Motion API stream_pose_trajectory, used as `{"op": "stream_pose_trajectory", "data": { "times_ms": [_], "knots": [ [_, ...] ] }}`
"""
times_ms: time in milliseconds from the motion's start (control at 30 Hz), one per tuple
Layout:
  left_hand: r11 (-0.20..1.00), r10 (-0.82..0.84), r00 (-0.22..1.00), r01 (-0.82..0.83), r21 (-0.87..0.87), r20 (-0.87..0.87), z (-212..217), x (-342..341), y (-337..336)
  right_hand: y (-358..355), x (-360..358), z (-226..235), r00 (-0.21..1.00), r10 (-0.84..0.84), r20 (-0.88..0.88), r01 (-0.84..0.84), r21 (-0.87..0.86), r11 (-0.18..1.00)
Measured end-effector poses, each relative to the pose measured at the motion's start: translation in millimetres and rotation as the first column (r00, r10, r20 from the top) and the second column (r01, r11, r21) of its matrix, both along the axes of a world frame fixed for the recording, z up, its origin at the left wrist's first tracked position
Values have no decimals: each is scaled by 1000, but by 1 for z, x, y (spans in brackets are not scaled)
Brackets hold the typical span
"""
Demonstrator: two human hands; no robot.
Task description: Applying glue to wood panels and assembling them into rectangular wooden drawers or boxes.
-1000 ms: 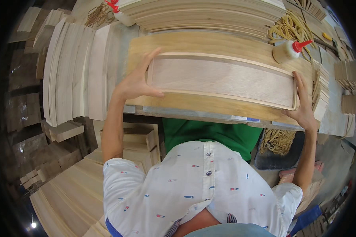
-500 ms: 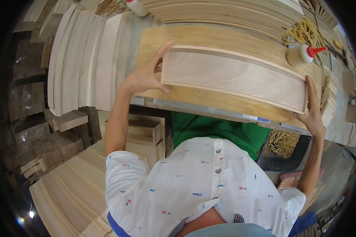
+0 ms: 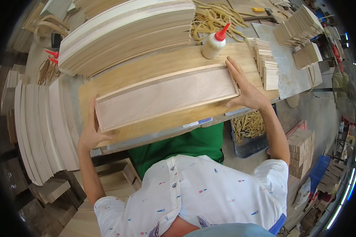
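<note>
A long, shallow wooden tray (image 3: 170, 96) with thin raised sides lies across a yellowish wooden board (image 3: 146, 123) on the bench. My left hand (image 3: 94, 128) grips its left end, fingers along the outside and thumb toward the near corner. At the opposite end my right hand (image 3: 245, 89) holds the short side, fingers reaching to the far corner and thumb at the near one. Just beyond the tray's right half stands a white glue bottle (image 3: 213, 46) with a red nozzle.
Stacked long wooden strips (image 3: 126, 37) rise behind the board; upright panels (image 3: 43, 126) stand at left. Small wooden pieces (image 3: 265, 63) line the right side. Yellowish bands (image 3: 215, 17) lie at the back. A dark bin (image 3: 249, 132) of similar bands sits below the bench edge.
The view has swung to the right, so the bench and tray appear farther left and tilted the other way. Both hands keep their hold on the tray's ends.
</note>
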State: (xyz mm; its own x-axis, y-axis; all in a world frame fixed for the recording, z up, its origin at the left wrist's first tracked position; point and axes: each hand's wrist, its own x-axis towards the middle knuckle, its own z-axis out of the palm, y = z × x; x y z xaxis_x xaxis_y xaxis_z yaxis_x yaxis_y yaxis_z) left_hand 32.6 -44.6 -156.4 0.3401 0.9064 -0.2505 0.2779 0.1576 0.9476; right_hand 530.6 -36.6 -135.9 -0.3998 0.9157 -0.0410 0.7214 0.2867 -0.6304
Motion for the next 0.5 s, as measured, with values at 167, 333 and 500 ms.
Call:
{"op": "stream_pose_trajectory", "data": {
  "times_ms": [167, 333, 500],
  "knots": [
    [996, 25, 997, -30, 83, 67, 4, -18, -15, 21, 33, 3, 851, -252, -461, 137, -268, 953],
    [970, 169, 985, -173, 173, 37, 15, -32, -15, 122, 76, -47, 863, -497, -94, 498, 322, 805],
    [775, 565, 810, -586, 236, 158, 1, -38, -39, 228, 86, -91, 869, -484, 104, 356, 548, 757]
  ]
}}
